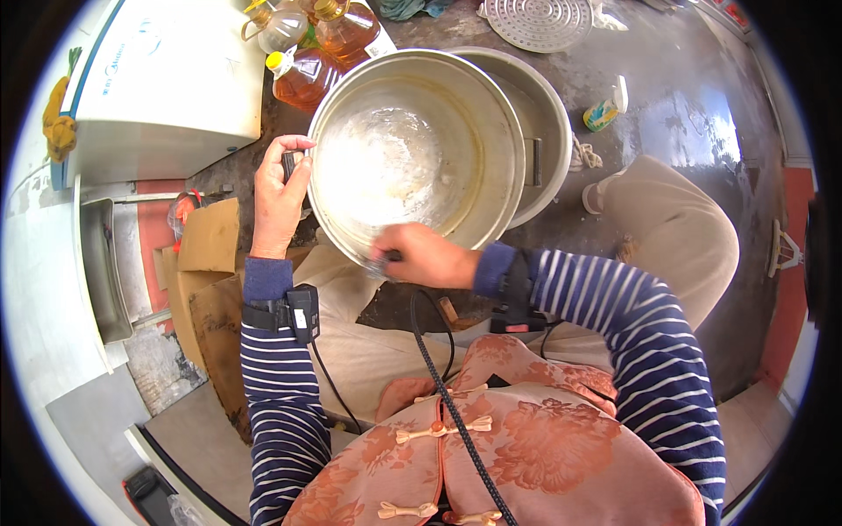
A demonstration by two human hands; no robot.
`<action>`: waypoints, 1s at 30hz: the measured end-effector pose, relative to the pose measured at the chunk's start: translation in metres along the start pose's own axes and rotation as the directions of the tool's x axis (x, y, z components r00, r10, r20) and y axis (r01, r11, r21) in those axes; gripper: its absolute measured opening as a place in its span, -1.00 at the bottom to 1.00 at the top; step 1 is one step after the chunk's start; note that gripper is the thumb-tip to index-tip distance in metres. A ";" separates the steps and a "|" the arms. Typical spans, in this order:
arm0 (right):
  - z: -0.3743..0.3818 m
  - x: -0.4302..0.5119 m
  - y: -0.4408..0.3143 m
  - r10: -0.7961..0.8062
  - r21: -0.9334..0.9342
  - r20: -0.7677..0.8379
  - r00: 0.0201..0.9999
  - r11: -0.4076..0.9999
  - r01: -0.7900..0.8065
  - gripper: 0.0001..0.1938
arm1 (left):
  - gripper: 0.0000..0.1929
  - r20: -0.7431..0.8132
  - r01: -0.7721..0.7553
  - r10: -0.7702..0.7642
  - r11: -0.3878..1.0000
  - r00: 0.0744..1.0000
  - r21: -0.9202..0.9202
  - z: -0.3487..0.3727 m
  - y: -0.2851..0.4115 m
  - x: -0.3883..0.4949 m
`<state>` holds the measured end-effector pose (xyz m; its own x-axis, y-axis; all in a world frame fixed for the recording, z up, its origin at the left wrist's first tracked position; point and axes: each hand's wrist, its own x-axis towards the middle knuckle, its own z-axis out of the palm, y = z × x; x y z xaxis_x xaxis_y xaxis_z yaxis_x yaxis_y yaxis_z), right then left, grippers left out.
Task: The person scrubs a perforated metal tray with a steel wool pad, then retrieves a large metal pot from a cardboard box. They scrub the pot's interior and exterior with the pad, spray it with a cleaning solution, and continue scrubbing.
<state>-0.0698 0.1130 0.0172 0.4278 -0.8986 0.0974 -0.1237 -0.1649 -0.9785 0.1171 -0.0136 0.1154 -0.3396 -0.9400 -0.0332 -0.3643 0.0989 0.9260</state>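
A large round metal pot (421,158) is tilted so that its inside faces me, with a wet, shiny bottom and a yellowish ring on the wall. My left hand (281,191) grips the pot's dark side handle at its left edge. At the near rim is my right hand (427,253), blurred, its fingers closed around a small object with a dark knob; what lies under it, greyish and partly hidden, may be a scrubber. Behind the pot and to its right stands a wide metal basin (549,131), partly covered by the pot.
Oil bottles (306,75) stand behind the pot, beside a white appliance (177,79). A spray bottle (605,108), a cloth (584,155) and a perforated metal plate (541,23) lie or stand on the wet floor. An open cardboard box (210,289) is at left.
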 end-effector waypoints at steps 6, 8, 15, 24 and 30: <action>0.006 0.023 -0.015 0.001 -0.039 -0.070 0.998 0.999 -0.004 -0.85 | -0.84 0.022 -0.015 0.017 0.998 1.000 -0.063 0.007 0.002 0.002; 0.014 0.052 -0.025 0.001 0.095 -0.304 0.953 0.995 0.029 -0.83 | -0.84 0.017 -0.040 0.041 0.999 0.999 -0.036 0.008 0.003 0.004; 0.002 0.002 -0.007 0.032 -0.084 -0.024 0.999 0.996 -0.034 -0.85 | -0.88 -0.033 0.002 -0.003 0.999 0.999 -0.041 0.005 0.001 0.005; 0.006 0.071 -0.029 -0.089 0.169 -0.454 0.887 0.968 0.184 -0.82 | -0.87 -0.020 -0.042 0.041 0.999 0.999 -0.034 0.008 0.000 0.009; -0.006 -0.003 -0.011 -0.051 -0.041 0.067 0.996 0.998 0.054 -0.83 | -0.89 -0.068 0.037 -0.039 0.999 0.997 -0.023 0.002 -0.002 0.002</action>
<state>-0.0746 0.1151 0.0284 0.4929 -0.8596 0.1346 -0.1369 -0.2294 -0.9637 0.1158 -0.0150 0.1125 -0.2652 -0.9632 -0.0431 -0.3567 0.0565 0.9325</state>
